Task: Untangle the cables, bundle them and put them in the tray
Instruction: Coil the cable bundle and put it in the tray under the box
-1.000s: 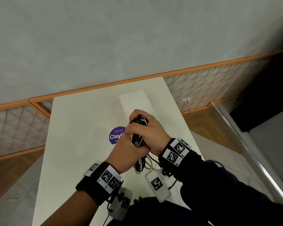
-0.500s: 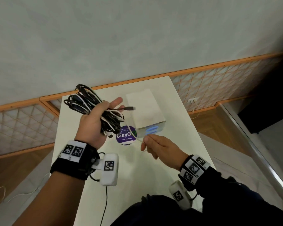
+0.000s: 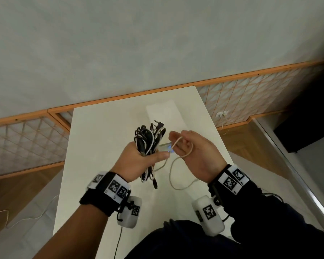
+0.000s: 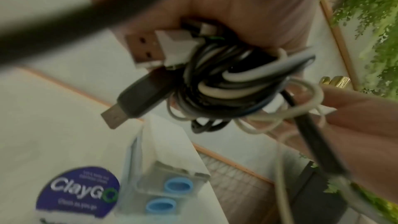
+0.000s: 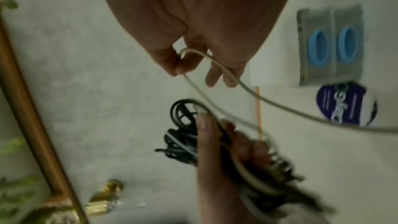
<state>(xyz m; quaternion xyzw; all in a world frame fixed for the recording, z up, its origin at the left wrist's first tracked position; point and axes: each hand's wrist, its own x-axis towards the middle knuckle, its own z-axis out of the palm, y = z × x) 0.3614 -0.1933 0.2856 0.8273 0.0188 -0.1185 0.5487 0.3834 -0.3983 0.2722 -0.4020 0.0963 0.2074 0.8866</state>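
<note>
The person is standing at the near end of a white tabletop (image 3: 94, 150), both wrists wrapped in black bands carrying checkered marker tags. The left hand (image 3: 138, 161) is gripping a tangled bundle of black and white cables (image 3: 148, 141) in its fist, fingers curled tight round the middle of it, so that loops and an angled plug are sticking out above the fist and loose ends with USB plugs (image 4: 146, 48) are dangling below, clear of the tabletop. Just beside it, the right hand (image 3: 196, 152) is pinching a thin beige cable (image 3: 173, 172) between thumb and forefinger, the other fingers (image 5: 212, 76) hanging loosely curled; that cable is drooping in a slack loop below the hands and running back into the bundle. Beyond the hands, a clear plastic tray (image 4: 170, 192) with two blue oval rings on its near face is sitting on the tabletop, with a round purple ClayGo sticker (image 4: 79, 193) lying beside it. Past the tabletop's far edge, an orange-framed lattice panel (image 3: 26, 143) is running along the foot of a grey wall (image 3: 157, 43).
</note>
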